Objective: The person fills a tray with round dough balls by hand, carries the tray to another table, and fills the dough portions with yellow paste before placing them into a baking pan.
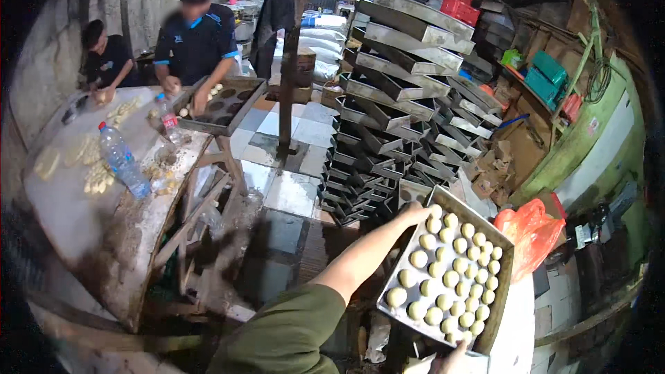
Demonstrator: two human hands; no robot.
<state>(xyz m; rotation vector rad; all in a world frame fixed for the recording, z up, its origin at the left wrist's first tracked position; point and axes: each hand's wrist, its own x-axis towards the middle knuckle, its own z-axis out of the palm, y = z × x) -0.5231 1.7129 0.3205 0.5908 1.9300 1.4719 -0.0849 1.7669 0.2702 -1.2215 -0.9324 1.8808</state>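
A metal baking tray (503, 284) hangs tilted at the lower right, held between my two hands. Several rows of round, pale dough balls (451, 278) lie spaced out on its bottom. My left hand (415, 214) is closed on the tray's far left corner, the arm in a dark green sleeve stretched out. At the near edge, low in the picture, my right hand (454, 361) grips the rim; part of it is cut off by the frame's edge.
Crisscrossed empty metal trays (395, 90) rise in tall stacks ahead. An orange plastic bag (532, 235) sits right of my tray. On the left, two people work at a floury table (76, 194) with plastic bottles (125, 159). A wooden post (286, 62) stands mid-room.
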